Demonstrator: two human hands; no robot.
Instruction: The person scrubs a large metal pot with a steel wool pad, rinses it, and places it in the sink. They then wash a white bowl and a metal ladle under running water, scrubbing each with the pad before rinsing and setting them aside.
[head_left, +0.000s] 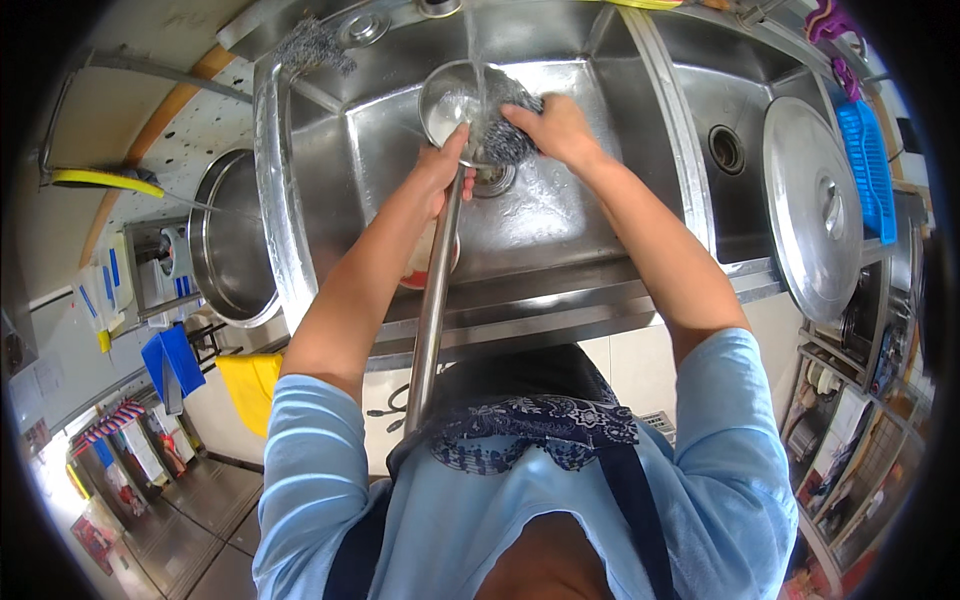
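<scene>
My left hand (448, 171) grips a long-handled metal ladle (441, 259) where the handle meets its round bowl, over the stainless steel sink (622, 217). The handle runs back towards my body. My right hand (551, 129) holds a steel wool scourer (511, 133) against the right side of the bowl. A stream of water (478, 52) falls into the bowl. Just below the bowl, the sink's drain (493, 180) is partly hidden. A red and white round item (417, 271) lies under my left forearm, partly covered by it and the handle.
Another scourer (311, 46) and a round metal drain piece (364, 30) rest on the sink's back left ledge. A large metal pot (234, 240) stands left. At right are a smaller basin (694, 75), a big metal lid (814, 210) and a blue plastic basket (868, 172).
</scene>
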